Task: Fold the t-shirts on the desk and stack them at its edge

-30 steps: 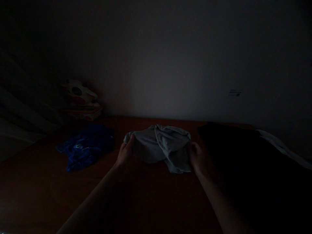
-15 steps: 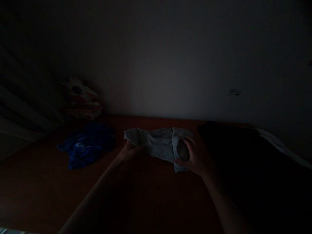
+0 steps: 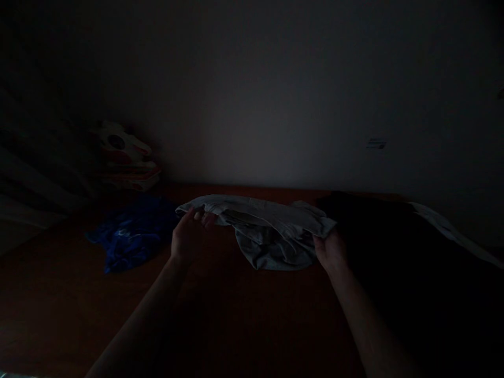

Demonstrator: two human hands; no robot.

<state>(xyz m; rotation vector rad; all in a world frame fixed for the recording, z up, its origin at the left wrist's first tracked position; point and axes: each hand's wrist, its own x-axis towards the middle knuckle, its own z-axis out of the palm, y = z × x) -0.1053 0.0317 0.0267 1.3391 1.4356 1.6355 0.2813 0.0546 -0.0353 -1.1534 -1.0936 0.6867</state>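
A crumpled grey garment (image 3: 275, 252) stretches between my hands over the middle of the wooden surface, its kind hard to make out in the dim light. My left hand (image 3: 187, 239) grips its left end from below, with the fingers partly curled under the cloth. At the opposite end, my right hand (image 3: 332, 251) is closed on the right corner. The upper edge forms a long band from hand to hand, and looser folds hang below it.
A crumpled blue garment (image 3: 136, 236) lies to the left. Behind it, a white and red object (image 3: 122, 152) stands by the wall. Dark cloth (image 3: 386, 252) spreads over the right side, with a pale strip of fabric (image 3: 444, 228) along its far edge.
My hands have moved apart and spread the grey garment wider. My right hand has shifted from the folded part to the right corner, and my left has moved left.
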